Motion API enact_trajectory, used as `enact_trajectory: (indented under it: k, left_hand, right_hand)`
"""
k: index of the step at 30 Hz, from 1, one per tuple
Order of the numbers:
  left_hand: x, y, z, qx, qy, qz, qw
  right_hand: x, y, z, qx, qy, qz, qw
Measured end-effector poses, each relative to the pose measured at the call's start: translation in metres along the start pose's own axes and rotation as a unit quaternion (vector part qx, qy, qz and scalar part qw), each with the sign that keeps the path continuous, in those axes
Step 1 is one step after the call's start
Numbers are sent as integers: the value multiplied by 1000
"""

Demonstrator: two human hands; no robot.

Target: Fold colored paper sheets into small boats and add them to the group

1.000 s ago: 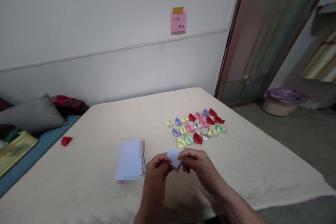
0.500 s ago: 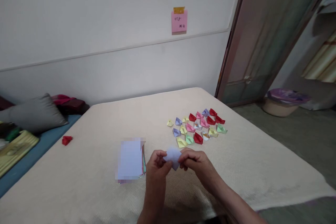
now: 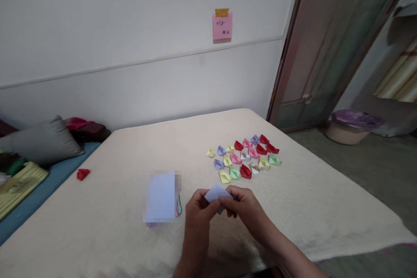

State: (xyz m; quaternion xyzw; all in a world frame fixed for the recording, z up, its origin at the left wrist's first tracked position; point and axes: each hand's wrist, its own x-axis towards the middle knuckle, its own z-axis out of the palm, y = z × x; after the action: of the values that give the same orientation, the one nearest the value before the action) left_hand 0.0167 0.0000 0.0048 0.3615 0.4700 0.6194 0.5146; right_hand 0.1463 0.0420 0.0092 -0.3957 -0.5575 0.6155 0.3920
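Between my hands is a small folded sheet of pale lilac paper (image 3: 217, 191), its pointed corner facing away from me. My left hand (image 3: 200, 212) pinches its left side, thumb on top. On the other side my right hand (image 3: 243, 203) grips it, with the thumb laid over the near edge; the fingers beneath are partly hidden. Just beyond my hands, folded paper boats (image 3: 236, 158) in red, pink, yellow, green, lilac and patterned paper stand in rows. To the left lies a stack of paper sheets (image 3: 162, 197), lilac on top and blurred.
The pale cover (image 3: 130, 156) spreads over the surface, with a red folded paper piece (image 3: 83, 174) near its left edge. Farther left are a grey cushion (image 3: 48, 141) and a yellow cloth (image 3: 24, 186). A lined tub (image 3: 347, 132) stands on the floor at right.
The lilac paper has turned so a wide point faces away from me. Both thumbs have come closer together over it, and my left hand has shifted slightly right.
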Motion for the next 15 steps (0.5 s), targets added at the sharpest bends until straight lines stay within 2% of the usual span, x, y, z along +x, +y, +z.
enact_trajectory:
  k: [6,12,15]
  left_hand:
    - [-4,8,2,-34,5,-30,999]
    - [1,6,-3,-60,36,-21,997]
    - [3,4,-6,-52,38,-27,998]
  right_hand:
    - [0,1,-1,9,47,17,999]
    - [1,1,-4,11,-1,18,1000]
    - [2,2,-4,9,16,30,999]
